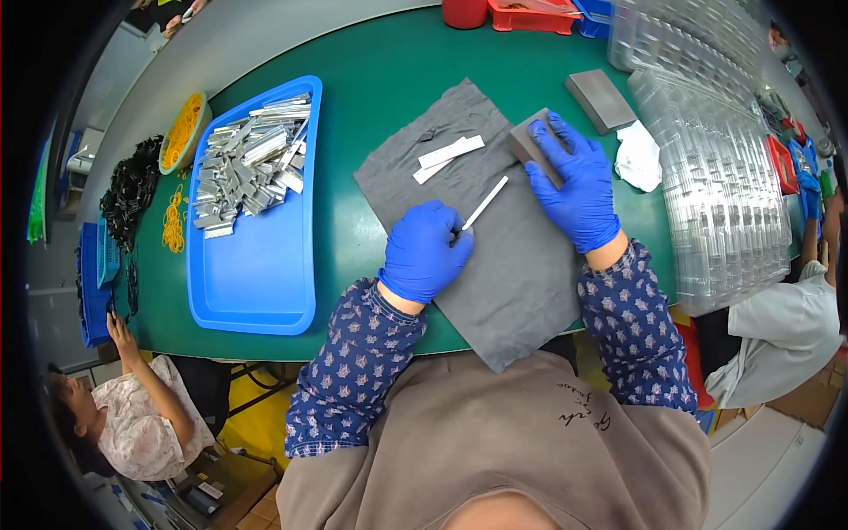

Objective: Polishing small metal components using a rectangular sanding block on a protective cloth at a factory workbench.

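Note:
Both my hands wear blue gloves over a grey cloth (503, 265) spread on the green table. My left hand (426, 251) pinches the near end of a thin white strip (487, 202) that lies flat on the cloth. My right hand (574, 184) rests on a grey block (527, 141) at the cloth's far right edge and grips it. Two more white strips (449, 156) lie side by side on the cloth beyond my left hand.
A blue tray (256, 274) on the left holds several grey metal strips (250, 159). A second grey block (600, 100) and a white rag (639, 156) lie right of the cloth. Stacked clear plastic trays (724, 177) fill the right side. Other people work at both lower corners.

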Motion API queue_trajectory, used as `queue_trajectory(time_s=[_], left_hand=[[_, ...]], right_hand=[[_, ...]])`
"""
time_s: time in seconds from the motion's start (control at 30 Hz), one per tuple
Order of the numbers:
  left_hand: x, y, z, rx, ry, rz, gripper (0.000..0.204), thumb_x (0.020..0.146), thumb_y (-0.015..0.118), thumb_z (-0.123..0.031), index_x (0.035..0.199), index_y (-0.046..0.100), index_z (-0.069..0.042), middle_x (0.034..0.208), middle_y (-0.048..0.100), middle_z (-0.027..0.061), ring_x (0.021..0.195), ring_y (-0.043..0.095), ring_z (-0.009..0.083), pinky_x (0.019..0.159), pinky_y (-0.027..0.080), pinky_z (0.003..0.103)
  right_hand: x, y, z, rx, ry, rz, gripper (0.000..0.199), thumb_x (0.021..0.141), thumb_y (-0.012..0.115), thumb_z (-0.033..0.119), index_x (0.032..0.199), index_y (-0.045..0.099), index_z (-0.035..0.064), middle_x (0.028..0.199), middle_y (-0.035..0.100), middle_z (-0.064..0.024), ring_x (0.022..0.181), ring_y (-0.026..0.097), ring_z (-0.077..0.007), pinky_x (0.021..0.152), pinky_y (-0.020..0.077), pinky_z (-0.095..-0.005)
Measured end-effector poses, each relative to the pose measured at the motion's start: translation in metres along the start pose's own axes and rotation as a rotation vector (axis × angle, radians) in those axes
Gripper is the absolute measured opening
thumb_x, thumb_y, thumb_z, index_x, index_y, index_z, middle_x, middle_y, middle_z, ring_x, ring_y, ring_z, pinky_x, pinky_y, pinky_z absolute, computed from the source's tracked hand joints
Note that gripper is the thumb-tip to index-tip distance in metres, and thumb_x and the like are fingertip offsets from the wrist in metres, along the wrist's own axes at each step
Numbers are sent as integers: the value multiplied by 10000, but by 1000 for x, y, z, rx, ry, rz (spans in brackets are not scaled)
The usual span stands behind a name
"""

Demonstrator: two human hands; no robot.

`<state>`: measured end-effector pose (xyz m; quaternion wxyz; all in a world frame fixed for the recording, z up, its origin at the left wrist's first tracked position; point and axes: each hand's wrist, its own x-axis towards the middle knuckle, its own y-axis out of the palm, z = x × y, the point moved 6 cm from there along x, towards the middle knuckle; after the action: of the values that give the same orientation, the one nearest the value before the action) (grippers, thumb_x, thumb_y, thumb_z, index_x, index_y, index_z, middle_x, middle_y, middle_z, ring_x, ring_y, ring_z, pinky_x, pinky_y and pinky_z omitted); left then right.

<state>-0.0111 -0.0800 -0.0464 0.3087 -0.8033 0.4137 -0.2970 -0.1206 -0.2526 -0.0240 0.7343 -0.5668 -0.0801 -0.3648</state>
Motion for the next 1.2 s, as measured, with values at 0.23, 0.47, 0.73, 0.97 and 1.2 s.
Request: queue_trajectory(time_s=[0.23,0.47,0.73,0.97,1.2], left_hand=[[1,-6,-1,6,9,-8,145,769,673,-182,715,597,-72,712,565,112,689,570,306,614,459,420],[19,-23,20,-115,-82,-47,146,771,688,-196,773,638,-59,726,592,112,664,593,291,588,465,395],[67,-50,44,204,-22,-43,261,762,703,-306,852,692,-62,785,591,122,744,586,317,676,475,413],[21,-104,60,190,-14,-65,319,805,696,-234,1039,677,-18,881,609,130,783,601,268,718,485,344],[-46,-222,149,401,-296,-359,226,755,688,-154,967,686,-74,886,636,138,809,621,309,755,503,399]], right_hand=[[4,8,27,-80,-89,127,526,768,693,217,1283,592,171,1363,516,-133,1072,555,-334,938,434,-417],[0,2,-4,162,-2,-6,523,769,711,174,1276,598,119,1316,551,-141,1141,539,-322,1003,411,-394],[2,-3,-6,217,-2,-11,523,769,715,177,1275,596,110,1324,544,-145,1149,537,-326,1002,412,-391],[1,-6,-5,275,-64,-25,513,778,707,135,1275,591,85,1326,542,-162,1174,532,-337,1013,411,-395],[1,0,-1,331,-76,1,512,784,698,69,1282,580,63,1346,526,-162,1198,527,-318,1027,410,-383]])
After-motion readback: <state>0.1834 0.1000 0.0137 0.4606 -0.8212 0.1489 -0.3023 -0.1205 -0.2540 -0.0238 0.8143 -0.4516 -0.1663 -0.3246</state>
